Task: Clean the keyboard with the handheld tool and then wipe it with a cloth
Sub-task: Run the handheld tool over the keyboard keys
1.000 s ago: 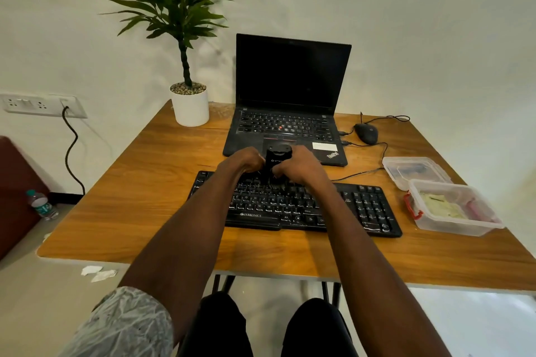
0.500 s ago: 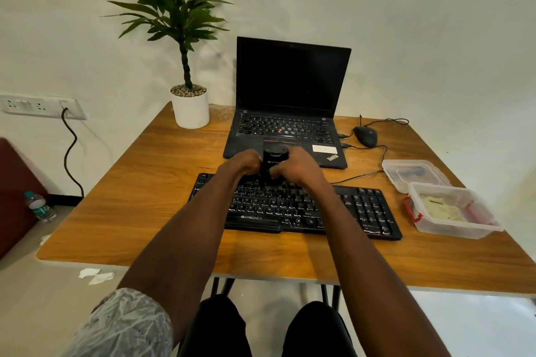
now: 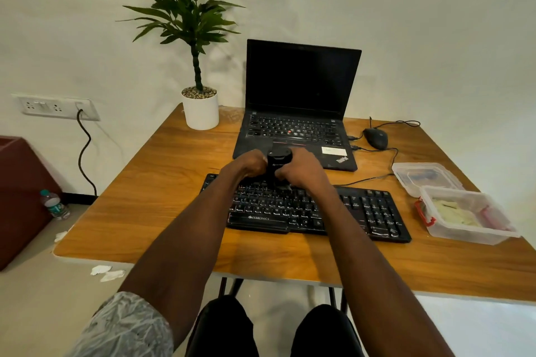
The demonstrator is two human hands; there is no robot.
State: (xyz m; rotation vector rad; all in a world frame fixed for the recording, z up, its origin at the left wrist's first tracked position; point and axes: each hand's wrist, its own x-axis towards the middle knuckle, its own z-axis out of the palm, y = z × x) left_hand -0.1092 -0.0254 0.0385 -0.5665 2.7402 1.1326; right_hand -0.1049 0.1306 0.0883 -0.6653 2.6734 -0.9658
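The black handheld tool (image 3: pixel 278 164) stands upright over the top rows of the keyboard (image 3: pixel 304 209), a stubby dark cylinder with a flat cap and faint lettering down its side. Both hands are wrapped round it: the left hand (image 3: pixel 249 164) grips it from one side with curled fingers, the right hand (image 3: pixel 298 169) from the other, knuckles up. Two hands on so small a thing looks like a way to press it down steadily and steer it along the keys. What its working end touches I cannot tell, as the fingers hide it.

The keyboard lies across the middle of the table (image 3: pixel 150 211), nearer the front edge, a full-width black board with white legends and pale specks among the keys. By my reckoning the cleaning pass is under way and the wiping is yet to come.

Behind the keyboard an open laptop (image 3: pixel 298 113) sits toward the back edge, its screen dark. A mouse (image 3: pixel 376 138) rests to its right, cable trailing. Near the right edge stand two clear plastic boxes (image 3: pixel 464 211); the nearer holds something pale and crumpled, possibly the cloth. A potted plant (image 3: pixel 200 109) occupies the back left corner.
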